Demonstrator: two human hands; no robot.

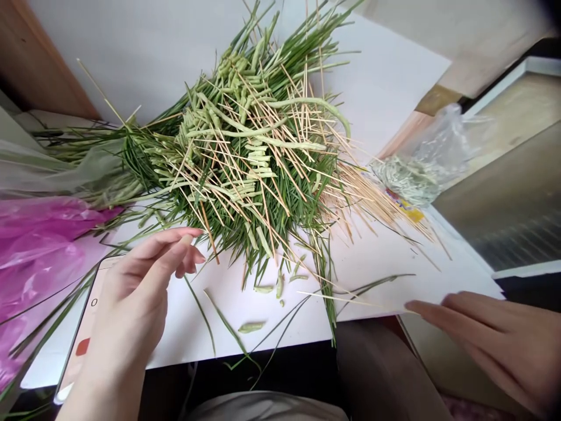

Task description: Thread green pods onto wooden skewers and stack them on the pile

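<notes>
White paper [179,333] is covering the table before me, and a heap of green stems [302,213] is sprawling over it, with cut bean pieces [259,159] and pale wooden sticks [372,199] lying on top and more sticks spilling to the right. My hands are working well apart. My right hand [495,333] is pinching the end of a thin stick [342,299], which is pointing left, near the heap's front edge. My left hand [146,283] is hovering at the heap's near left side, thumb and finger pressing together; I can't tell whether anything is sitting between them. It is partly covering a phone [94,304] beside a pink bag [39,251], and a clear bag [451,140] is lying at far right.
</notes>
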